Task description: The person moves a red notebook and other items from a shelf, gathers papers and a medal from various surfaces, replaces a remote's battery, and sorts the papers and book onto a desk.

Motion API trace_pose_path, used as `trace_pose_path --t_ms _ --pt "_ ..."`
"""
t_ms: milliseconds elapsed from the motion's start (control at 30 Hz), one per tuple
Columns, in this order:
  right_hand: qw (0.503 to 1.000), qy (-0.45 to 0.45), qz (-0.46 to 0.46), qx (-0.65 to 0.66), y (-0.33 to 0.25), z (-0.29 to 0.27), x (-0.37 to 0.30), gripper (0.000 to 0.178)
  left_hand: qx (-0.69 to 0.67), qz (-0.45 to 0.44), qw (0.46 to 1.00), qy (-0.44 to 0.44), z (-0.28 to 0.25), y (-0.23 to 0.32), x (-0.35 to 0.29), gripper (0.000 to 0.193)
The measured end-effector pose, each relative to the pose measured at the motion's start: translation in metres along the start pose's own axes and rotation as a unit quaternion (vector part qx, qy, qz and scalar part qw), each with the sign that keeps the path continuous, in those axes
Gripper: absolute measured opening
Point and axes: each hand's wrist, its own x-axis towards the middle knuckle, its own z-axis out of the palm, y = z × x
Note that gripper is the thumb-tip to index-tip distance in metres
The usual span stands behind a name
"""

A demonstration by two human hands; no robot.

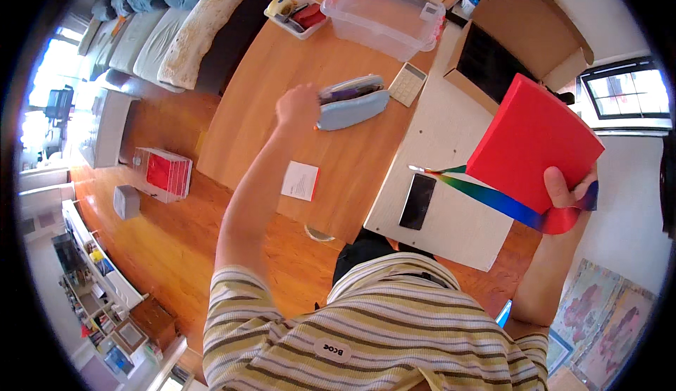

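My left hand (298, 106) is closed at the left end of a light blue pencil case (354, 111) on the wooden table; its fingertips are partly hidden. The case gapes along its top, and dark items show inside. At the right, my right hand (569, 190) grips a flat red book-like object (531, 148), thumb across its face. A rainbow-coloured ribbon strap (501, 201) loops by that hand and stretches left to a small pale metal-like end above a black phone (417, 202).
A white card (301, 181) and a beige calculator (408, 84) lie on the table (246, 120). Beyond them stand a clear plastic bin (380, 16) and a small white tray (297, 21) of supplies. An open cardboard box (473, 81) is at the far right, on a pale board (451, 130).
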Motion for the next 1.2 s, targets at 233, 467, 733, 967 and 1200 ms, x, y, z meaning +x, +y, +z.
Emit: trace_pose_path --t_ms 233,467,733,967,1200 --pt "0.994 -0.012 -0.067 0.085 0.025 -0.019 -0.01 0.069 0.155 0.028 0.975 -0.158 0.029 0.056 0.037 0.019" --pt "0.995 -0.045 -0.043 0.083 0.03 -0.023 -0.029 0.065 0.051 0.174 0.97 -0.162 0.074 0.073 0.053 0.025" --pt "0.998 -0.025 -0.017 0.063 0.04 -0.035 -0.03 0.072 -0.176 0.054 0.973 -0.142 0.061 0.009 0.01 0.038" --pt "0.998 -0.005 -0.022 0.064 0.002 -0.038 -0.059 0.057 -0.448 -0.168 0.87 0.119 0.084 -0.086 -0.117 0.03" --pt "0.936 -0.183 -0.007 0.301 -0.013 -0.003 -0.093 0.05 -0.54 -0.191 0.82 -0.023 0.023 -0.042 -0.275 0.029"
